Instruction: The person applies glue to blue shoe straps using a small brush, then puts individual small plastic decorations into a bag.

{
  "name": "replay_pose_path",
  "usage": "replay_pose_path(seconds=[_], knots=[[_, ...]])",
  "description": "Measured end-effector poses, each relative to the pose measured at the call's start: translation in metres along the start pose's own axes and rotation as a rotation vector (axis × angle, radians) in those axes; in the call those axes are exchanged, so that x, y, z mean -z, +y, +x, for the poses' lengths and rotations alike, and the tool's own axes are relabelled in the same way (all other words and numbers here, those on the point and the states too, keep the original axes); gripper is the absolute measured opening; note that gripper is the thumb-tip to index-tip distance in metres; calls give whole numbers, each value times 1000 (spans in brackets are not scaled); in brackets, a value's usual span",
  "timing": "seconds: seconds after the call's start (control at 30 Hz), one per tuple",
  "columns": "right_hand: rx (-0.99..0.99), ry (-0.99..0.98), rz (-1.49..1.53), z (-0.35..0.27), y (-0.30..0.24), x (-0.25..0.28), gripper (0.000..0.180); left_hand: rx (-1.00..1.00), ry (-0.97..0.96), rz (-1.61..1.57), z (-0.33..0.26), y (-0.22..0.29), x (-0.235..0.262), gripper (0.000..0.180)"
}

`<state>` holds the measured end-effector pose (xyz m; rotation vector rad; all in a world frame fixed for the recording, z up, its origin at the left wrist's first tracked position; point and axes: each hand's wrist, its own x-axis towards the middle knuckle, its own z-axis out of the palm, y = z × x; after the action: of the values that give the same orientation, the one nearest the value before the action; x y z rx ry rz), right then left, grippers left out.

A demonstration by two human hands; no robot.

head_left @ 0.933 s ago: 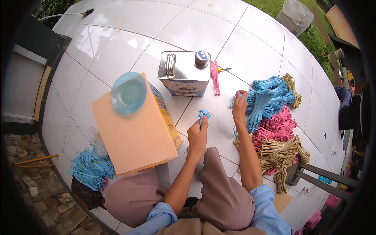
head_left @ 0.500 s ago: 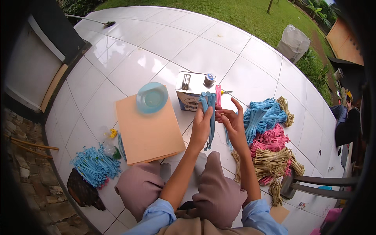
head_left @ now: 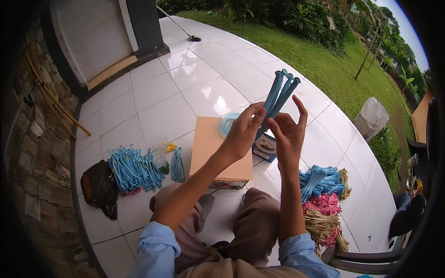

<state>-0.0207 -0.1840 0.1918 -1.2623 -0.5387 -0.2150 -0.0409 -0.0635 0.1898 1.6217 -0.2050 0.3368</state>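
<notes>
A small bunch of long blue strips [head_left: 279, 96] stands upright in front of me, held up at chest height. My left hand [head_left: 242, 132] pinches the lower part of the bunch between thumb and fingers. My right hand [head_left: 288, 134] grips the same bunch from the other side, fingers partly spread. Below the hands lies a flat tan cardboard box [head_left: 215, 150] with a light blue round dish [head_left: 228, 122] on it. A metal tin [head_left: 265, 147] sits just behind my hands, mostly hidden.
Heaps of blue [head_left: 321, 181], pink [head_left: 324, 205] and straw-coloured strips [head_left: 324, 227] lie at my right. Bundled blue strips [head_left: 132, 167] and a dark bag [head_left: 98, 187] lie at my left. A chair [head_left: 371, 264] stands at lower right, a stone wall [head_left: 37, 153] at left, grass beyond the tiles.
Both hands have lifted the blue strips from near the tin up in front of me. My head has tilted up, so more of the lawn and wall shows.
</notes>
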Motion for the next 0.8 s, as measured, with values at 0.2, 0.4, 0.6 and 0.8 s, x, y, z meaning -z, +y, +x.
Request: replay_pose_path(seconds=[0.2,0.4,0.6,0.8], knots=[[9,131,19,-27,7,-36,68,55,-60,177,-42,-9,31,27],[-100,5,-226,-29,28,-23,53,-132,82,160,-40,-50,34,26],[-259,-194,-198,-37,29,-17,33,139,67,5,-42,-31,34,19],[-312,148,185,-31,11,-23,64,136,-79,97,-53,-30,36,19]])
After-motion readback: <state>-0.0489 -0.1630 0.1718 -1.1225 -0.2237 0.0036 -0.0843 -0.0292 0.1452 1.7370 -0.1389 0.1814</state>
